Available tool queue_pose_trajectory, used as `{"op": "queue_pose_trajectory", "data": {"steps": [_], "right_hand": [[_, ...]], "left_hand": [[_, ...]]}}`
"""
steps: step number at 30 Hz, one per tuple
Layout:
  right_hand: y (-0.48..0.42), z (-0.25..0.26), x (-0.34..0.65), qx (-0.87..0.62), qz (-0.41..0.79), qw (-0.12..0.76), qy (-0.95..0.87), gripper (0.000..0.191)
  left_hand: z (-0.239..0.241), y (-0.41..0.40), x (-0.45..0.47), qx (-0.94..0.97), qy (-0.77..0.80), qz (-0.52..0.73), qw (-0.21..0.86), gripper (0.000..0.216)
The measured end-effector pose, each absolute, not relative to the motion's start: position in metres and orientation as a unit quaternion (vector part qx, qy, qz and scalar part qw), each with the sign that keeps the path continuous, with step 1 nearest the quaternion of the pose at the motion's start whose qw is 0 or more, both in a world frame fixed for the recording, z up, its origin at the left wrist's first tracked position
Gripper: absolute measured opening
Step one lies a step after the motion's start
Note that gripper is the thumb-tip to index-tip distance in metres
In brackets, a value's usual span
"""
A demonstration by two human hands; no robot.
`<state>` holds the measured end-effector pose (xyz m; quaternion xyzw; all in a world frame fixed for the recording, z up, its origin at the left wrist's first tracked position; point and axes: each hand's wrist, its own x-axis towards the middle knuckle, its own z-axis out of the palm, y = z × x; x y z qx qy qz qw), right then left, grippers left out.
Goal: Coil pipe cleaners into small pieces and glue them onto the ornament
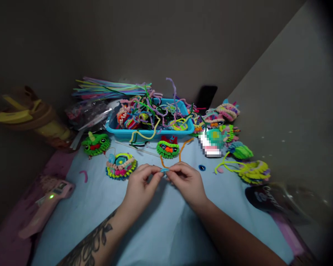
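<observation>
My left hand (144,181) and my right hand (187,181) meet over the blue cloth (166,236), each closed in a pinch. Between their fingertips is a short light-blue piece of pipe cleaner (164,170), mostly covered by the fingers. Just beyond the hands lies a bent orange pipe cleaner (184,147), beside a green fuzzy creature (168,147) with eyes and a red top. Left of my left hand sits a round pipe-cleaner piece (121,166) in yellow, pink and blue. A loose blue eye (202,167) rests to the right of my right hand.
A blue basket (150,132) full of tangled pipe cleaners stands at the back, with a bundle of straight ones (111,88) behind it. A pink glue gun (48,207) with a lit green light lies left. More fuzzy pieces (254,171) and a dark-lidded cup (262,197) are right.
</observation>
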<state>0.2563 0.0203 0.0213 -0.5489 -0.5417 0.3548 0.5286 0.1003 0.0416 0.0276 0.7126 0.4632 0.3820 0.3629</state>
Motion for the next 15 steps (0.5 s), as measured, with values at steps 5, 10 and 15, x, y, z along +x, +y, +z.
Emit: {"op": "queue_pose_trajectory", "data": {"steps": [5,10,15], "right_hand": [[0.020,0.021,0.252,-0.553,0.461,0.531,-0.447,0.013],[0.021,0.019,0.251,-0.546,0.507,0.517,-0.421,0.017],[0.020,0.017,0.252,-0.554,0.435,0.524,-0.480,0.014]], "left_hand": [[0.029,0.039,0.105,0.666,0.479,0.399,0.410,0.015],[0.029,0.037,0.110,0.589,0.510,0.414,0.471,0.014],[0.030,0.034,0.115,0.531,0.512,0.413,0.534,0.013]]}}
